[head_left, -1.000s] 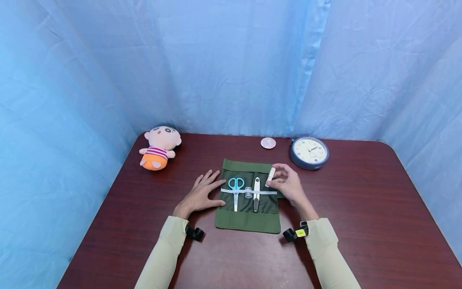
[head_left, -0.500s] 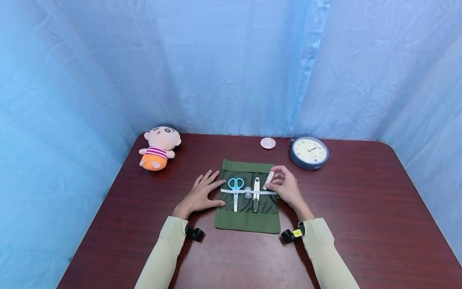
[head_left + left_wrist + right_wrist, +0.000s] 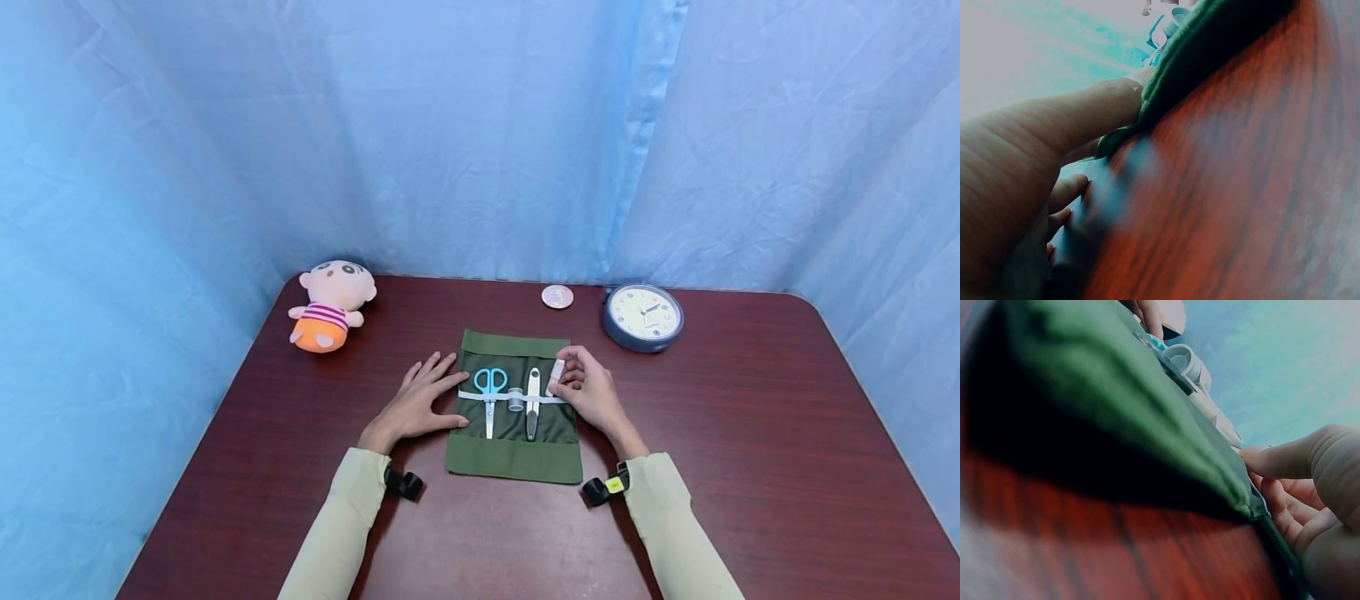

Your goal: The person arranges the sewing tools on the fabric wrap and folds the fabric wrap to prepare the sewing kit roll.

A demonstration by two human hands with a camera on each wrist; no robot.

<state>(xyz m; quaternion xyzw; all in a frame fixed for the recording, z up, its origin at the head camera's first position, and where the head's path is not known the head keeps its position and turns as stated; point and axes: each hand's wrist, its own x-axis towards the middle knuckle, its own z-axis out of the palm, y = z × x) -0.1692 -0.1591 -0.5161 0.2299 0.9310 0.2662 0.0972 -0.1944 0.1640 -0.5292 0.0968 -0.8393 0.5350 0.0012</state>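
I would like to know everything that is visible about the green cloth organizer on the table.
The green cloth organizer lies unfolded on the reddish-brown table, with plain bands along its far and near edges and a darker, slightly creased middle panel. A pale strap crosses this panel, where blue-handled scissors, a small spool and a slim white-and-grey tool lie. The left hand touches its left edge; at its right side, the right hand pinches a small white stick.

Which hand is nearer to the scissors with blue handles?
Left: the left hand rests just left of the scissors; the right hand is farther off, on their right.
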